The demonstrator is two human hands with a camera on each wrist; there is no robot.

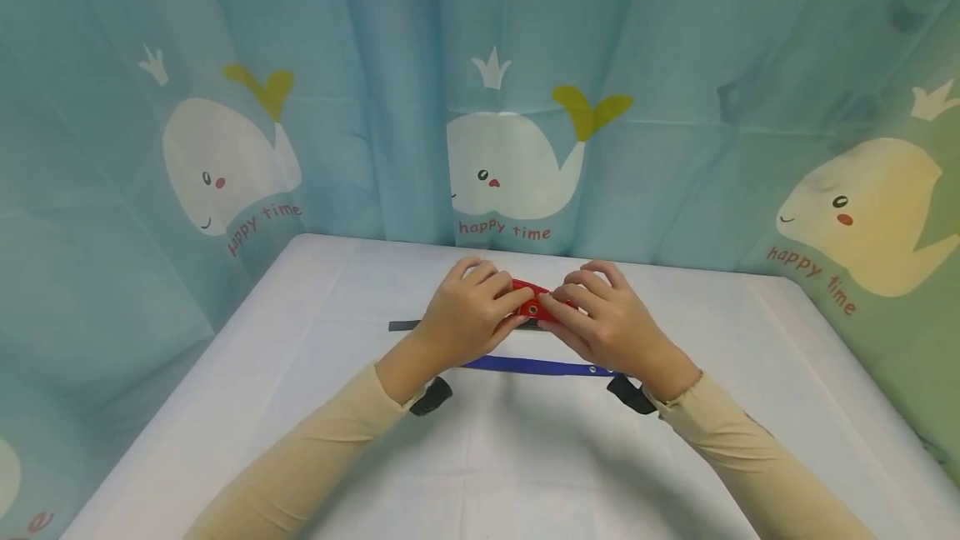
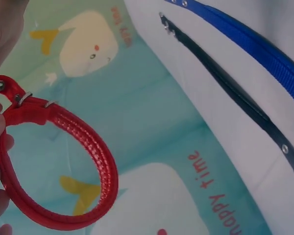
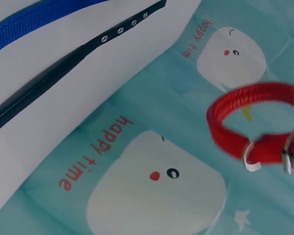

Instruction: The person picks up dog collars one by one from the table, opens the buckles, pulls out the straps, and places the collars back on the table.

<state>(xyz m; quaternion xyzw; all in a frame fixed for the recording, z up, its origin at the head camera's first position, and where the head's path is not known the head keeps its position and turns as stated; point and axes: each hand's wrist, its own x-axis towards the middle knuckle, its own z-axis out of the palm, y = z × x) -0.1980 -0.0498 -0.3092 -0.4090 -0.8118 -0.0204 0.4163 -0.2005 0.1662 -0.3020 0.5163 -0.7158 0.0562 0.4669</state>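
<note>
A red collar (image 1: 531, 304) with metal eyelets is held up between both hands above the table. My left hand (image 1: 467, 311) grips its left part with fingers and thumb, and my right hand (image 1: 609, 319) pinches it on the right. In the left wrist view the collar (image 2: 105, 161) forms a closed loop, its strap end passing through a metal buckle (image 2: 24, 99). A metal ring (image 3: 251, 156) sits beside the buckle in the right wrist view. Fingers cover part of the collar in the head view.
On the white table (image 1: 360, 473) a blue collar (image 1: 525, 366) lies stretched out nearest the person. Behind it lies a black collar (image 1: 403, 326) with eyelets (image 3: 120, 30), partly hidden by the hands. A whale-print curtain (image 1: 390, 107) hangs along the table's far edge.
</note>
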